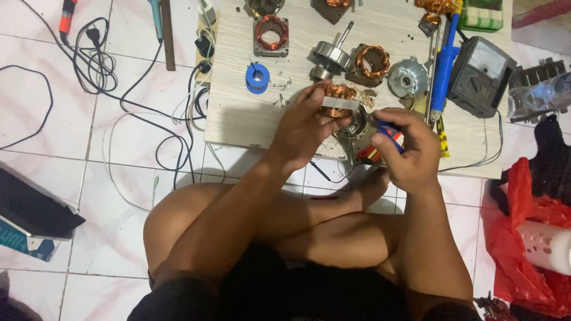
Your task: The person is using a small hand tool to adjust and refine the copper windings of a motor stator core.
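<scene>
My left hand [306, 128] grips a small motor stator [338, 100] with copper windings, held just above a low wooden board [238, 113]. My right hand [407, 145] is closed on a blue-handled tool [388, 132], its tip pointing toward the stator. A round metal motor part [357, 126] lies under and between both hands. I sit cross-legged on a tiled floor, knees below the board.
On the board lie a blue wire spool [257, 78], two more stators [271, 34] [371, 62], a rotor with shaft [331, 56], a round end cover [408, 77], a blue soldering iron [445, 68] and a black meter [480, 74]. Black cables [101, 65] trail left; a red bag [523, 238] sits right.
</scene>
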